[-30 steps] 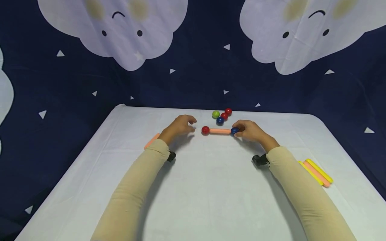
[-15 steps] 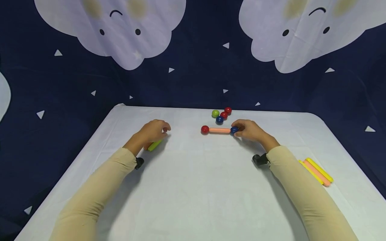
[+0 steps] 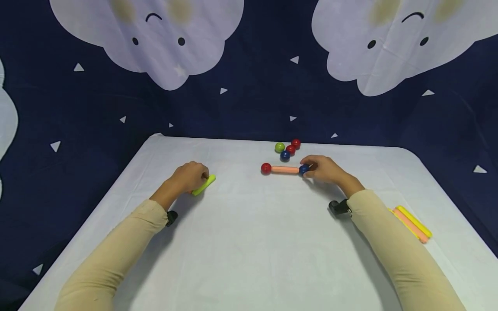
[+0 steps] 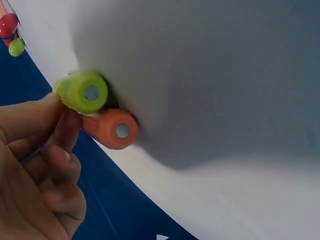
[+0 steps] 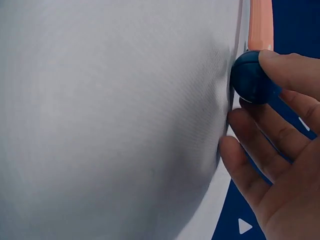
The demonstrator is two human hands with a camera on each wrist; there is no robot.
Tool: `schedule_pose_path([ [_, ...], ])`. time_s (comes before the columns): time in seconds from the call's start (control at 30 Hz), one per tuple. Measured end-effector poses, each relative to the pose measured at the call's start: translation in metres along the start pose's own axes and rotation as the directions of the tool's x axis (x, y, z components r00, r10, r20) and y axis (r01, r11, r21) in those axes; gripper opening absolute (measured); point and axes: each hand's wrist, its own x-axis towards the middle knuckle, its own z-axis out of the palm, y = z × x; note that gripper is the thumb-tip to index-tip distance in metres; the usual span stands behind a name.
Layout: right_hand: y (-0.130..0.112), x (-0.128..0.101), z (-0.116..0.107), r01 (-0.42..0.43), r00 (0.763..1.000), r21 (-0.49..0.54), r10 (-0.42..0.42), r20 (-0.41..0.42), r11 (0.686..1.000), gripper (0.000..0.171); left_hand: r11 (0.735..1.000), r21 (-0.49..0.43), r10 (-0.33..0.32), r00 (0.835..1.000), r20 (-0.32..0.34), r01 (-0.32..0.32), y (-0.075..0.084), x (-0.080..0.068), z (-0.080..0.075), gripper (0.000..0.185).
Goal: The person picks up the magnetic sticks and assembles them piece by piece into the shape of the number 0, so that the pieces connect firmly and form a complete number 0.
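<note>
At the left of the table, my left hand (image 3: 190, 177) pinches a lime-green magnetic rod (image 3: 204, 185). The left wrist view shows thumb and forefinger at the side of the green rod (image 4: 90, 93), whose end carries a grey metal disc. An orange rod (image 4: 119, 130) lies right alongside it, mostly hidden by the hand in the head view. My right hand (image 3: 322, 168) holds a blue ball (image 5: 252, 77) between thumb and fingers. That ball sits at the right end of a peach rod (image 3: 285, 169), with a red ball (image 3: 266, 168) at the other end.
Behind the ball-ended rod lie a green ball (image 3: 279, 147), a blue ball (image 3: 285, 156) and two red balls (image 3: 295, 144). Yellow rods (image 3: 414, 221) and a peach rod (image 3: 410, 224) lie by the right forearm. A dark cloud-print cloth (image 3: 256, 108) hangs behind the white table (image 3: 268, 242).
My left hand has moved left from beside the red ball to the green and orange rods and now pinches the green one. The right hand stays on the blue ball.
</note>
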Motion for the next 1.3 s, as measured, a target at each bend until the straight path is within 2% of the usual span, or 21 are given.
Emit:
schedule_pose_path([
  [0.2, -0.006, 0.005, 0.002, 0.102, 0.991, -0.044, -0.106, -0.084, 0.994, 0.039, 0.999, -0.004, 0.047, 0.998, -0.044, -0.048, 0.001, -0.001, 0.005, 0.016],
  [0.37, -0.029, 0.013, 0.013, 0.164, 0.978, -0.101, -0.175, -0.115, 0.981, 0.035, 0.998, -0.012, 0.066, 0.996, -0.063, -0.067, 0.002, -0.003, 0.008, 0.014],
  [0.47, -0.043, 0.02, 0.023, 0.192, 0.972, -0.124, -0.206, -0.111, 0.974, 0.033, 0.997, -0.036, 0.068, 0.996, -0.053, -0.07, 0.003, -0.006, 0.009, 0.014],
  [0.6, -0.058, 0.032, 0.036, 0.285, 0.951, -0.138, -0.298, -0.088, 0.949, 0.032, 0.994, -0.067, 0.084, 0.996, -0.031, -0.086, 0.006, -0.009, 0.011, 0.014],
  [0.7, -0.065, 0.039, 0.042, 0.323, 0.941, -0.13, -0.333, -0.061, 0.937, 0.033, 0.991, -0.089, 0.102, 0.995, -0.02, -0.104, 0.009, -0.012, 0.013, 0.015],
  [0.87, -0.07, 0.044, 0.049, 0.294, 0.954, -0.122, -0.298, -0.02, 0.948, 0.038, 0.987, -0.129, 0.098, 0.995, 0.001, -0.097, 0.014, -0.016, 0.014, 0.021],
  [1.0, -0.072, 0.045, 0.05, 0.238, 0.971, -0.086, -0.24, -0.016, 0.967, 0.038, 0.987, -0.143, 0.077, 0.997, 0.004, -0.076, 0.015, -0.015, 0.015, 0.023],
  [1.13, -0.073, 0.046, 0.05, 0.218, 0.975, -0.066, -0.22, -0.016, 0.974, 0.038, 0.986, -0.156, 0.059, 0.998, -0.003, -0.058, 0.017, -0.015, 0.016, 0.023],
  [1.23, -0.072, 0.048, 0.051, 0.212, 0.977, -0.067, -0.213, -0.011, 0.975, 0.038, 0.977, -0.21, 0.049, 0.999, 0.006, -0.047, 0.021, -0.015, 0.017, 0.024],
  [1.3, -0.072, 0.049, 0.051, 0.204, 0.979, -0.069, -0.205, -0.009, 0.977, 0.038, 0.958, -0.284, 0.042, 0.999, 0.025, -0.033, 0.024, -0.015, 0.017, 0.026],
])
